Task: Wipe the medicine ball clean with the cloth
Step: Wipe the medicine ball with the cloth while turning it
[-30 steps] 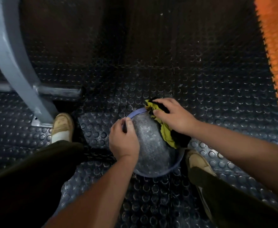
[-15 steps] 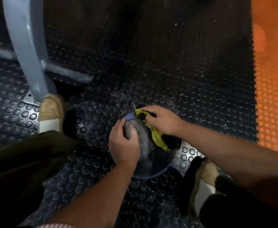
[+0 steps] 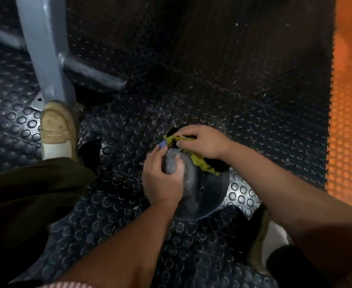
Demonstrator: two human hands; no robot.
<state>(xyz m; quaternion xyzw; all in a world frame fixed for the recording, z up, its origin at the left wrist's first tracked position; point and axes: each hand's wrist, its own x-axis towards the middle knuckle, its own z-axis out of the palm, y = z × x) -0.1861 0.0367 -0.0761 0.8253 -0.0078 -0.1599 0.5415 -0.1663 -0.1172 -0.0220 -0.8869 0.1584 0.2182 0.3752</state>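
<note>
Medicine ball (image 3: 193, 183): set on the studded rubber floor (image 3: 212, 90); judged heavy, firm and prone to roll.
Left hand (image 3: 160, 179): fingers curled round the ball's near-left side, by which it is steadied.
Right hand (image 3: 204, 140): the bunched cloth (image 3: 202, 165), soft and limp, is gripped and pressed on the far top.

Right hand (image 3: 204, 142) now sits nearer the medicine ball's (image 3: 193, 183) far edge, fingers curling into the bunched cloth (image 3: 202, 164). Left hand (image 3: 162, 179) reaches further across the top.
</note>
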